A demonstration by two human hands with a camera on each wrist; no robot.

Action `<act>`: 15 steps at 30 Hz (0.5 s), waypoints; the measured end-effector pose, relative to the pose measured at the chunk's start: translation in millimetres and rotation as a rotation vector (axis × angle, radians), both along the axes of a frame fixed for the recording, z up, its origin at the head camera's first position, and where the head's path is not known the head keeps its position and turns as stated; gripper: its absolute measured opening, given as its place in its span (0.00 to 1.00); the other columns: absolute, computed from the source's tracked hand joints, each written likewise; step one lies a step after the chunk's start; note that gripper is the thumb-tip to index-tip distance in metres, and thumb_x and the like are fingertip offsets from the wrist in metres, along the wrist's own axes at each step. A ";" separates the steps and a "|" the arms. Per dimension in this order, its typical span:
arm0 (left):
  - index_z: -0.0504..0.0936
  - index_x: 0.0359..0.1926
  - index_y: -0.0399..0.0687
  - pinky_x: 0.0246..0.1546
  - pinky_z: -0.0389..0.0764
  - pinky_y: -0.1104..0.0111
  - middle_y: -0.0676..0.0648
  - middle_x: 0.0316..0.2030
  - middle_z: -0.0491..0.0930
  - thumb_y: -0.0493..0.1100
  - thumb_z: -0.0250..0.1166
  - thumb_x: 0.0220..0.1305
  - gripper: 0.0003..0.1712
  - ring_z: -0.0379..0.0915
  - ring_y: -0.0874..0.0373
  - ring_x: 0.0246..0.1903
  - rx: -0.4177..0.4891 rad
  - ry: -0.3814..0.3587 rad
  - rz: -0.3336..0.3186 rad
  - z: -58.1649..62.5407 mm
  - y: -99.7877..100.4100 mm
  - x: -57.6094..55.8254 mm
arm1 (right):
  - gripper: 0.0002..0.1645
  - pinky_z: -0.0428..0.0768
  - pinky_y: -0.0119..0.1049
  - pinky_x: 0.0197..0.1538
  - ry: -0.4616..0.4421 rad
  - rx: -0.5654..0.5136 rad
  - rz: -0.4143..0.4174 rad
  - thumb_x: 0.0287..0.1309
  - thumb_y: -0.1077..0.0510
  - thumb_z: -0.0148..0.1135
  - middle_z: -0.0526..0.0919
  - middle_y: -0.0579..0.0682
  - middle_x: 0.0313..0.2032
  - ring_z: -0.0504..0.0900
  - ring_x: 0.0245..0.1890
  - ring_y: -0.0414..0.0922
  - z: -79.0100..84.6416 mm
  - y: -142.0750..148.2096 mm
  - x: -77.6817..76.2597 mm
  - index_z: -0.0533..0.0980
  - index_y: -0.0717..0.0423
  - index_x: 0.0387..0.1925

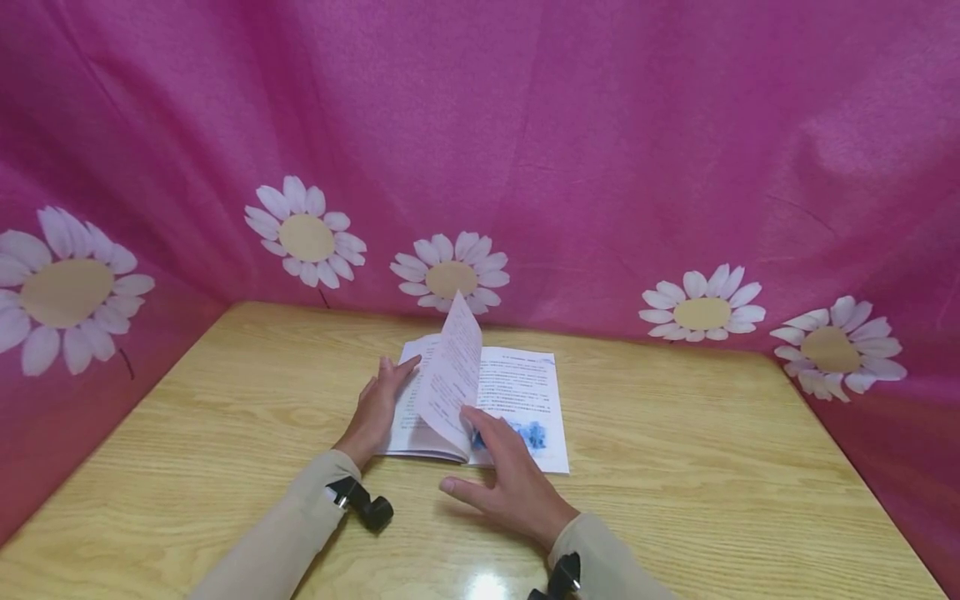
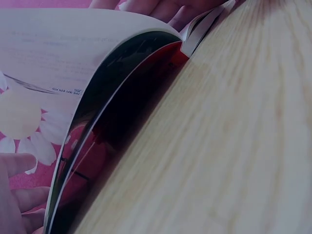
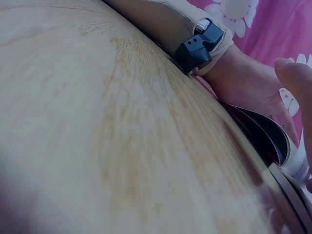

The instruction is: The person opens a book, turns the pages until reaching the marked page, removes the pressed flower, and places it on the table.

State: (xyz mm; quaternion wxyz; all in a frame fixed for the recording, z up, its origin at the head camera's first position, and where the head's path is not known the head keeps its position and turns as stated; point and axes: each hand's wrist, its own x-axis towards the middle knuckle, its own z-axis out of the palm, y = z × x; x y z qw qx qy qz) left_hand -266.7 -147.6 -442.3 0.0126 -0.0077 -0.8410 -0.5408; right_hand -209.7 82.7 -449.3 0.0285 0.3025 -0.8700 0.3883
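Note:
An open book (image 1: 517, 383) lies on the wooden table (image 1: 675, 467), with printed text and a blue picture low on its right page. One leaf (image 1: 453, 367) stands up from the middle, bowed and leaning left. My left hand (image 1: 375, 408) holds the book's left edge, its thumb over the page. In the left wrist view, the left half of the book (image 2: 122, 34) arches off the tabletop above a dark, red-tinged cover. My right hand (image 1: 513, 479) is over the lower right page, fingers extended towards the raised leaf's bottom and thumb spread apart.
A pink curtain (image 1: 570, 167) printed with large white daisies hangs behind the table and along both sides. Small black devices are strapped to the left cuff (image 1: 367, 504) and the right cuff (image 1: 562, 575).

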 end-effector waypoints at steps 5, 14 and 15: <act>0.65 0.70 0.61 0.71 0.40 0.52 0.51 0.71 0.61 0.73 0.17 0.66 0.47 0.43 0.50 0.73 0.040 0.011 0.001 1.1 0.0 0.4 | 0.57 0.46 0.47 0.73 0.009 0.029 0.013 0.50 0.27 0.62 0.57 0.37 0.71 0.55 0.71 0.42 -0.4 -0.3 0.2 0.52 0.42 0.74; 0.63 0.71 0.49 0.72 0.35 0.56 0.46 0.69 0.63 0.66 0.18 0.71 0.44 0.39 0.52 0.74 0.029 -0.002 -0.001 2.0 0.0 -0.5 | 0.58 0.43 0.48 0.73 0.095 0.106 0.052 0.51 0.25 0.59 0.57 0.43 0.73 0.52 0.72 0.38 -2.0 -2.6 -0.3 0.53 0.49 0.74; 0.62 0.72 0.47 0.72 0.33 0.56 0.45 0.69 0.63 0.67 0.18 0.71 0.45 0.38 0.52 0.74 0.024 -0.007 -0.002 2.1 0.2 -0.8 | 0.58 0.43 0.49 0.73 0.107 0.112 0.058 0.51 0.25 0.59 0.57 0.44 0.73 0.52 0.72 0.38 -2.3 -2.6 -0.6 0.53 0.50 0.74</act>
